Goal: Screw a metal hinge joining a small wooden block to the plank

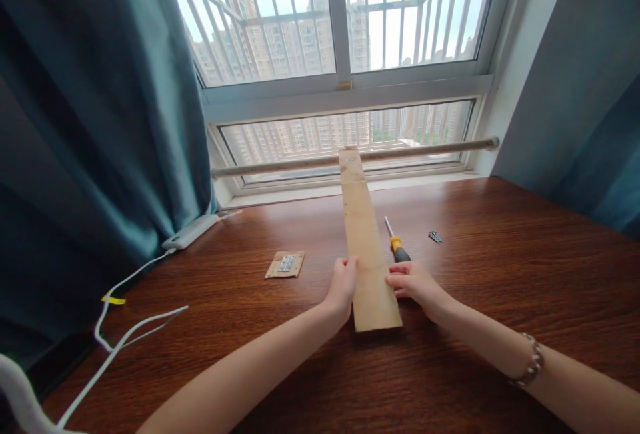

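Nearest me, two bare forearms reach over a dark red-brown wood-grain table (320,387), the right one wearing a beaded bracelet (530,361). Between the hands is a long, flat, pale wooden board (367,241), its far end overlapping the metal rail (435,149) at the window; whether it rests there I cannot tell. The left hand (344,281) has its fingers curled tight on the board's left edge; the right hand (413,281) has its bent fingers drawn narrow on the right edge. Just beyond the right hand lies a yellow-and-black-handled screwdriver (397,242), and farther right a little pile of dark screws (435,237). To the left, a small silver metal piece (286,263), perhaps a hinge, sits on a flat brown cardboard square (273,273), the nearest thing to a container here. I judge the work to be early: the board's upper face shows no metal fitting, and screws, screwdriver and metal piece all remain loose. Past the table stands a barred window (400,91), with tall buildings (270,34) outside.
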